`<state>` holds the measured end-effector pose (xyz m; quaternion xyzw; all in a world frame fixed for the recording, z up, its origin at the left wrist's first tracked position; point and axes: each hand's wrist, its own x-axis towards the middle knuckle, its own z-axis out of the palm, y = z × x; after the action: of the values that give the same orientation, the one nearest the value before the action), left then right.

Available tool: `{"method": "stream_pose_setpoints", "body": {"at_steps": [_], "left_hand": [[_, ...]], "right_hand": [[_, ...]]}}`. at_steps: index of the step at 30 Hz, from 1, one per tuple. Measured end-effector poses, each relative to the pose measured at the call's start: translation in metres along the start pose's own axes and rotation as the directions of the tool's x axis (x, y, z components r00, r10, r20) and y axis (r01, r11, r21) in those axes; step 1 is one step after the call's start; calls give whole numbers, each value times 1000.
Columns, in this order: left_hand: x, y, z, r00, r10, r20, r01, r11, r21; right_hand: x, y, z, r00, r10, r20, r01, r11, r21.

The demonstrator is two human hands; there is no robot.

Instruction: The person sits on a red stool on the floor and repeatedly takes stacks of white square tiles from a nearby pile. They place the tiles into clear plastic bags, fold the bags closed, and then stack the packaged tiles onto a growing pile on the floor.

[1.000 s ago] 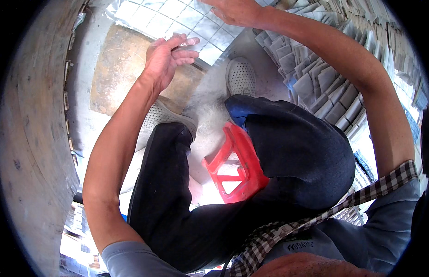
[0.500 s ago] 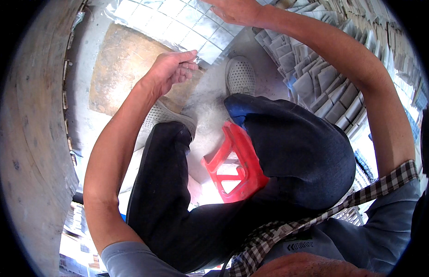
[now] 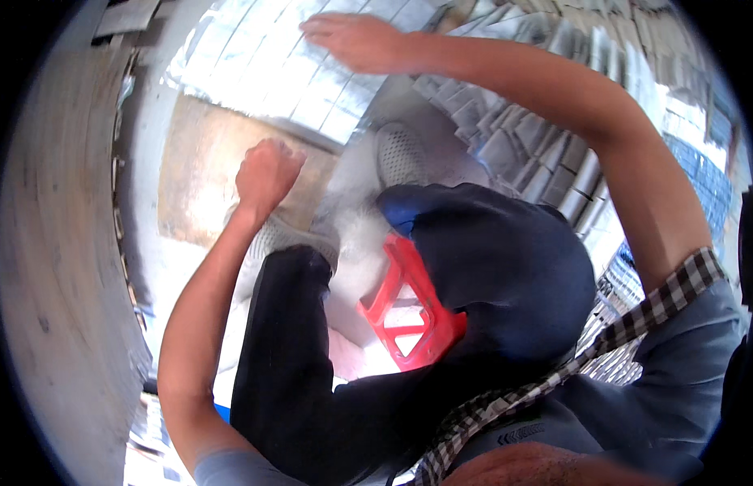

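Note:
A sheet of pale grey-white tiles (image 3: 255,61), laid out in a grid, lies at the far end over a worn brown board (image 3: 194,174). Clear film seems to run along its left edge. Over the tiles, my right hand (image 3: 356,42) reaches in from the right with its fingers stretched out flat and nothing in them. Whether it touches the sheet I cannot tell. My left hand (image 3: 270,174) hovers above the board, nearer to me than the sheet, its fingers curled into a fist. Anything inside that fist is hidden, and the fingers are slightly blurred.
Stacks of grey tiles (image 3: 538,154) lean in rows on the right. A red plastic stool (image 3: 405,312) stands between my legs. My perforated grey shoes (image 3: 401,154) rest on the floor by the board. A large wooden panel (image 3: 65,243) rises along the left side.
My left hand has drawn back from the sheet's near corner and closed into a fist. My right hand has moved left over the tiles. The whole view has shifted slightly.

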<state>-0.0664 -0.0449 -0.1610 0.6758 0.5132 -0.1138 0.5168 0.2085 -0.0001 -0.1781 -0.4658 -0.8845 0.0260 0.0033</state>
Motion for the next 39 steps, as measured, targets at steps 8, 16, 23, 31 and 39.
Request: {"method": "stream_pose_setpoints", "body": {"at_steps": [8,16,23,31,39], "left_hand": [[-9,18,-7,960,228,-162,-203,966,159],[-38,30,-35,963,259,-79,-253,964,78],[-124,81,-83,937,317,-145,-298,944,139],[-213,174,-105,930,344,-131,-300,915,270],[-179,213,-59,907,103,-408,-229,935,-272]], "right_hand": [[11,-13,-50,970,19,242,-17,1000,-10],[-4,5,-53,995,-65,-74,62,997,-44],[-12,3,-65,979,115,167,-138,981,133],[-9,7,-166,858,78,508,-240,934,263],[-163,36,-266,812,533,-238,-355,775,523]]}}
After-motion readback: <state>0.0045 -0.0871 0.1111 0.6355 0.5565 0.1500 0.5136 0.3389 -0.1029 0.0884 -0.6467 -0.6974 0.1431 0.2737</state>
